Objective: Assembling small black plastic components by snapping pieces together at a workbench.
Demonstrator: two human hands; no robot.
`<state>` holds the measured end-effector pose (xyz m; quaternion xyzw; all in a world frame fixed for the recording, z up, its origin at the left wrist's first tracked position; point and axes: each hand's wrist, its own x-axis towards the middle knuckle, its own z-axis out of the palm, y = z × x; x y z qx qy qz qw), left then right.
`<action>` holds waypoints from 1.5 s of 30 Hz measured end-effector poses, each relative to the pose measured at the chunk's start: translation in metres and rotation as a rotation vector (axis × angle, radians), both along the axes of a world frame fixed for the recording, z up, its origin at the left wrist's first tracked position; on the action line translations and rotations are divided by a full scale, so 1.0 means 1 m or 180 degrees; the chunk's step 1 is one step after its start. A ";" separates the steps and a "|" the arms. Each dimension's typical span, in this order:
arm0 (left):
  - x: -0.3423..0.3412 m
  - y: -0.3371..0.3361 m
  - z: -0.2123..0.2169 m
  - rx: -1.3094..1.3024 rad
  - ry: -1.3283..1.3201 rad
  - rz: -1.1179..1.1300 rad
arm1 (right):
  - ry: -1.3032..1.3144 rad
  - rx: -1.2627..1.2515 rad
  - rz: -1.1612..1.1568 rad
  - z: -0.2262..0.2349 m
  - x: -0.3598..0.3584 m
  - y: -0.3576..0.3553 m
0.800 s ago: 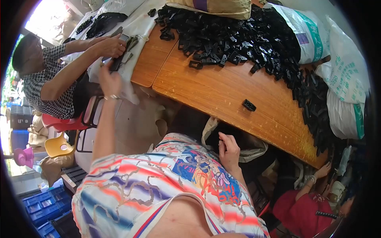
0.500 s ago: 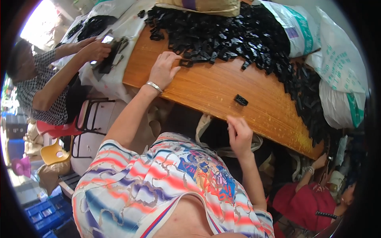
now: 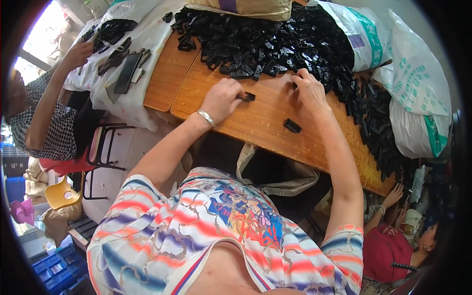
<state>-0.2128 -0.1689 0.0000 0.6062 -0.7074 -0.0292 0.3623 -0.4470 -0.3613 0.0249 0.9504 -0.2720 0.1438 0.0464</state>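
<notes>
A wooden table (image 3: 255, 125) bears a broad heap of small black plastic parts (image 3: 275, 42). My left hand (image 3: 222, 101) is closed, its thumb and fingertips pinching one black plastic part (image 3: 248, 97) just above the tabletop. My right hand (image 3: 310, 91) reaches to the near edge of the heap. Its fingers are bent together around a dark part, mostly hidden beneath them. Between my hands and nearer to me, a single black block-shaped part (image 3: 292, 126) lies on the wood.
White sacks (image 3: 418, 88) stand right of the heap, and a tan package (image 3: 241, 7) lies behind it. At left, a person in a checked shirt (image 3: 51, 118) sits by a cloth-covered table with a phone (image 3: 128, 73). Another person in red (image 3: 388, 250) is at lower right.
My left hand has closed on a black part and brought it rightward, toward me. My right hand has risen from below the table edge to the heap. The left person's hands have moved off the phone.
</notes>
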 end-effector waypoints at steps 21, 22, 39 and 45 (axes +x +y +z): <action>-0.099 -0.037 -0.012 0.0073 0.0267 -0.0418 | -0.1128 0.1533 -0.0566 -0.002 -0.071 0.124; -0.099 -0.037 -0.011 -0.0015 0.0353 -0.0444 | -0.1164 0.1274 -0.0474 -0.005 -0.074 0.118; -0.101 -0.041 -0.020 0.0026 0.0653 -0.0390 | -0.1547 0.3755 -0.1646 0.011 -0.062 0.094; -0.105 -0.041 -0.015 -0.0072 0.0584 -0.0301 | -0.1054 0.1968 -0.1208 -0.007 -0.069 0.089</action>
